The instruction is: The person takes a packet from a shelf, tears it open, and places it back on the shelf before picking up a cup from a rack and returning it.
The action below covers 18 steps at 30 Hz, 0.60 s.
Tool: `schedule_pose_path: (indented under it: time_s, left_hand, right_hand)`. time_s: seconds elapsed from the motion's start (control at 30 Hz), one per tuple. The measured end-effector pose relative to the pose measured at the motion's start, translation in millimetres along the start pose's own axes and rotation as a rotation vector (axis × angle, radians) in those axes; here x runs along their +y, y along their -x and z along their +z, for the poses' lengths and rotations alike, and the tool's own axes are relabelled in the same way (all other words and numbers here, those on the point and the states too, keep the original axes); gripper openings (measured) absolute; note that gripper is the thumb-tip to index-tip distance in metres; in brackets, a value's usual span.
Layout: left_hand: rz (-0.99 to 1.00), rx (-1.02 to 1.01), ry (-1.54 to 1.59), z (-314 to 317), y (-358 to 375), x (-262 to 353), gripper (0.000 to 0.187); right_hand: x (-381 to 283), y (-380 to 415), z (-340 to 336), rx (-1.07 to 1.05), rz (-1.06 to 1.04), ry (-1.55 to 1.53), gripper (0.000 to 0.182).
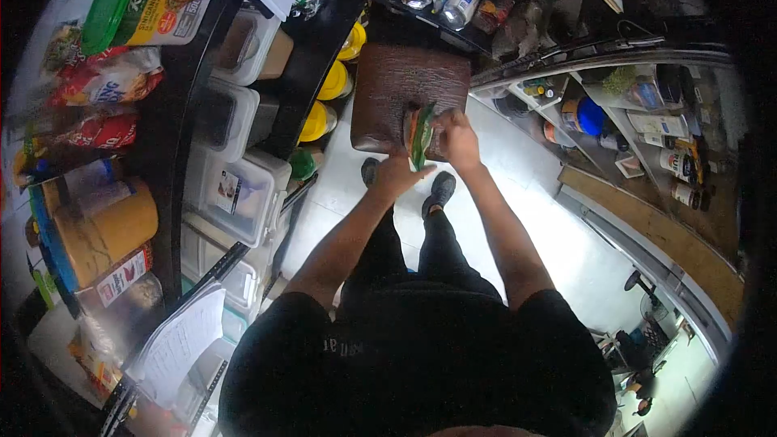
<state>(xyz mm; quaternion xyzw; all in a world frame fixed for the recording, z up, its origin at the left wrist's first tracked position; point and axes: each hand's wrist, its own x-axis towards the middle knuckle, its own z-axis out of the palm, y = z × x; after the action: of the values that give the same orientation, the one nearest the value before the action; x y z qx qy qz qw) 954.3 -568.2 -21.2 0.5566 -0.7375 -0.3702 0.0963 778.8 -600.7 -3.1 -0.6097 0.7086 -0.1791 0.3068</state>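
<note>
A green packet (422, 136) with a reddish-brown side stands on edge between my two hands, over a brown padded stool (384, 73). My left hand (395, 176) is closed around its lower end, thumb along the near side. At the packet's right edge, the curled fingers of my right hand (459, 142) pinch it; they are a little blurred. The stool's wrinkled top lies just beyond and beneath both hands.
Dark shelving on the left holds a green-lidded Knorr tub (166, 0), clear storage bins (235, 194) and yellow-lidded containers (320, 121). Foil packs (464, 2) line the back shelf. Jars (678, 163) fill the right-hand shelves. White floor (518, 194) surrounds my feet.
</note>
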Motion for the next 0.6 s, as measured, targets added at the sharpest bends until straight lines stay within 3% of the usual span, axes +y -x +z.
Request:
schedule_pose_path:
  time_s: [0.07,0.1,0.13,0.2,0.23,0.43,0.57,0.6]
  left_hand:
    - [-0.059,-0.005,-0.156,31.9,13.2,-10.2,0.067]
    - [-0.056,-0.013,-0.132,24.5,14.7,1.7,0.063]
    - [-0.057,-0.01,-0.131,35.7,13.0,-3.0,0.063]
    - [-0.114,0.018,-0.11,48.4,10.0,-4.0,0.056]
    - [-0.193,-0.062,-0.181,49.4,9.1,0.3,0.045]
    - [-0.302,0.033,-0.177,43.4,5.8,7.8,0.029]
    - [-0.237,0.121,-0.211,59.9,-3.4,-13.8,0.024]
    - [-0.215,0.028,-0.215,49.1,-6.4,-11.6,0.025]
  right_hand:
    - [-8.8,9.7,-16.0,-0.032,-0.433,0.358,0.035]
    - [27.6,3.7,17.6,-0.111,-0.579,0.441,0.031]
    - [18.4,1.4,11.1,-0.111,-0.582,0.443,0.031]
    - [4.4,0.9,1.9,-0.348,-0.84,0.62,0.031]
    - [12.4,-3.9,12.6,-0.297,-0.915,0.614,0.029]
    - [8.9,-20.3,32.3,-0.467,-1.085,0.976,0.029]
    - [24.4,-29.8,37.6,-0.421,-1.154,0.857,0.034]
    - [26.6,-32.5,31.7,-0.396,-1.173,0.744,0.034]
